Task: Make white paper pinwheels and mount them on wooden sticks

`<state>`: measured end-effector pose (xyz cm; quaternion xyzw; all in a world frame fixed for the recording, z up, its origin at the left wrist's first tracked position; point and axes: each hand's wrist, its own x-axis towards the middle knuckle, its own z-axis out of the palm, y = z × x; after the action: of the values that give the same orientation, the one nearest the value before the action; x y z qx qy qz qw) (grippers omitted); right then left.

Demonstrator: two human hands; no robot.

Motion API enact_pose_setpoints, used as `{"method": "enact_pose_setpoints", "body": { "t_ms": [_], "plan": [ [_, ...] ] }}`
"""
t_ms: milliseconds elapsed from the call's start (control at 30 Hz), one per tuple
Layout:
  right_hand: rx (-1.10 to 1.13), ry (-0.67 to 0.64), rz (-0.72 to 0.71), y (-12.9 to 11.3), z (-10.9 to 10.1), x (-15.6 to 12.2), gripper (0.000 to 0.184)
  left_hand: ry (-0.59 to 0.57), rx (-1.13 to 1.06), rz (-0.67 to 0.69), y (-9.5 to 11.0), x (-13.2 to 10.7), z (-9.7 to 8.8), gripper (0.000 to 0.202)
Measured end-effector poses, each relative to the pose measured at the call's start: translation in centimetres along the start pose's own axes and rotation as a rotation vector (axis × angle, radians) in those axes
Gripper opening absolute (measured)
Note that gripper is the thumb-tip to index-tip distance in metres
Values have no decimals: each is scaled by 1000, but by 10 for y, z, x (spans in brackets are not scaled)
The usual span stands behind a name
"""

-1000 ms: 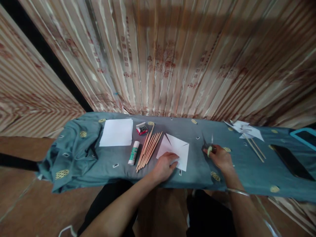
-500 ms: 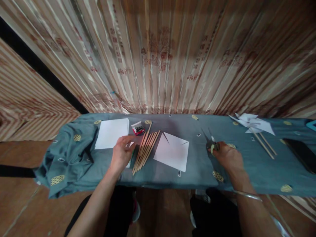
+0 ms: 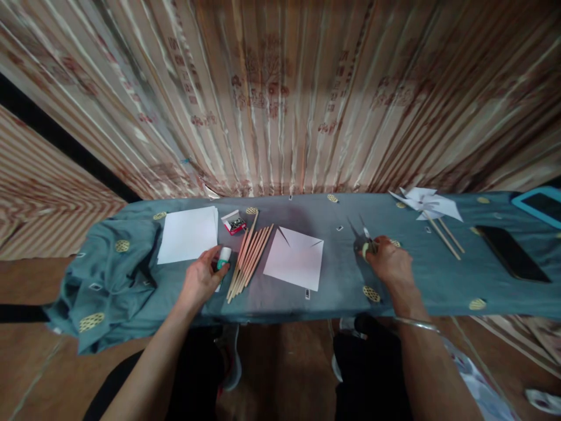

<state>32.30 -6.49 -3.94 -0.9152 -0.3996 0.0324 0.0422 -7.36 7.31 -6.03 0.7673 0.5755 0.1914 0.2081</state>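
My left hand (image 3: 201, 276) has its thumb and fingers around a glue stick (image 3: 225, 255) with a white cap and green body, left of a bundle of thin wooden sticks (image 3: 250, 262). In my right hand (image 3: 390, 259) are scissors (image 3: 367, 241), their blades apart and pointing away from me over the cloth. Between the hands lies a square white sheet of paper (image 3: 293, 263) with slits cut in from its two far corners. A stack of white paper (image 3: 186, 234) rests beyond my left hand, beside a small red and white box (image 3: 234, 223) with small dark items inside.
White paper pinwheels (image 3: 432, 203) on sticks lie at the right. Near them are a black phone (image 3: 512, 254) and a blue-framed device (image 3: 539, 206). The green tablecloth (image 3: 342, 292) is bunched at the left end. A striped curtain (image 3: 272, 134) hangs behind the table.
The glue stick, mostly hidden behind my left hand before, now shows between its thumb and fingers. My right hand still holds the scissors. The whole view has shifted slightly.
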Motion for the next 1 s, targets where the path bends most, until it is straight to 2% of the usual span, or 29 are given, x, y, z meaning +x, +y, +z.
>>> {"method": "enact_pose_setpoints", "body": {
  "t_ms": [100, 233, 300, 433, 600, 733, 833, 1000],
  "plan": [
    [-16, -46, -24, -3, 0, 1, 29, -6, -160, -79, 7, -1, -4, 48],
    [-25, 1, -22, -7, 0, -3, 46, -39, -718, -214, 26, -5, -6, 46],
    [-40, 13, -9, -7, -1, -5, 51, -107, -974, -301, 38, -7, -5, 43],
    [-70, -2, 8, -5, -2, -7, 42, -226, -1345, -526, 62, -15, 5, 37],
    [-108, -14, -30, -2, 1, -6, 28, -380, -1522, -631, 86, -23, 22, 17],
    [-99, -18, -26, -1, 7, -6, 28, -419, -1557, -700, 99, -27, 33, 12],
    [-80, 20, -6, 2, 11, -6, 36, -438, -1564, -688, 106, -29, 40, 11],
    [-119, 4, -23, 5, 10, -6, 25, -439, -1578, -638, 116, -30, 45, 12]
  ]
}}
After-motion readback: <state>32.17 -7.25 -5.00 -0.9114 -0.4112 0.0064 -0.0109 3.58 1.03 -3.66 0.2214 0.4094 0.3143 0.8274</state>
